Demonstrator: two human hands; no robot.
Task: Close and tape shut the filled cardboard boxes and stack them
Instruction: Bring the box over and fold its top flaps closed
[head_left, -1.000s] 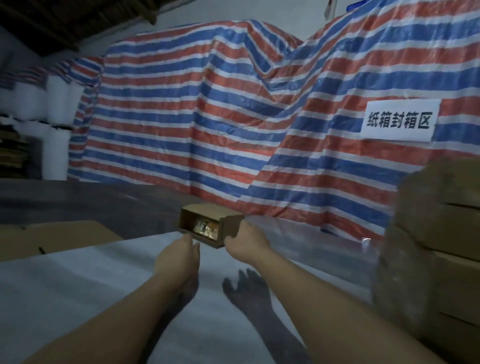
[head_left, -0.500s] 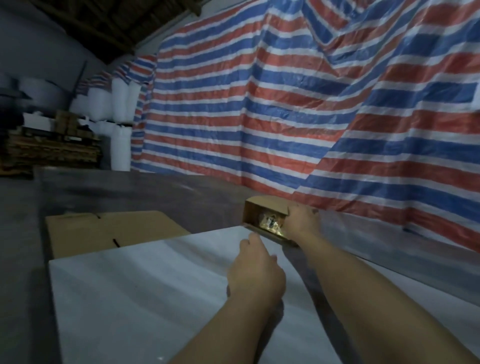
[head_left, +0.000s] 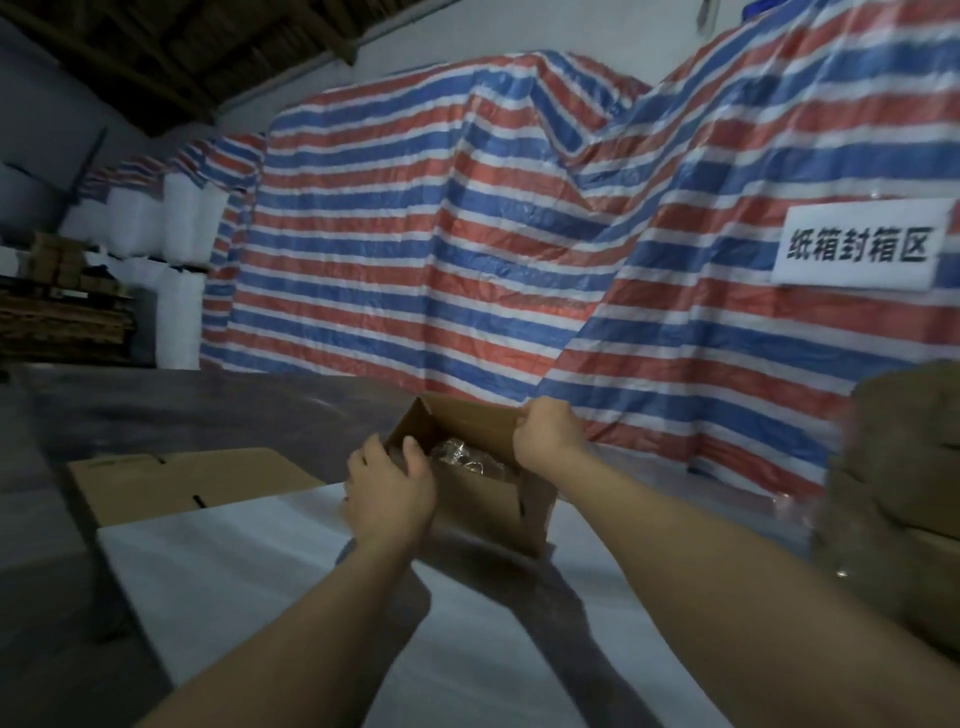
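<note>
Two hands are on the open cardboard box (head_left: 483, 478), which sits at twelve o'clock on the white sheet (head_left: 249, 561). My left hand (head_left: 390, 493) curls over the near-left rim, thumb inside; my right hand (head_left: 546, 432) pinches the far flap at one o'clock. Crinkled plastic-wrapped contents (head_left: 462, 457) show inside, so I judge it moderately light, yet the thin corrugated walls will likely buckle if squeezed. I would hold it low at opposite corners and fold the flaps by their free edges. Sealed boxes (head_left: 898, 499) are stacked at three o'clock.
</note>
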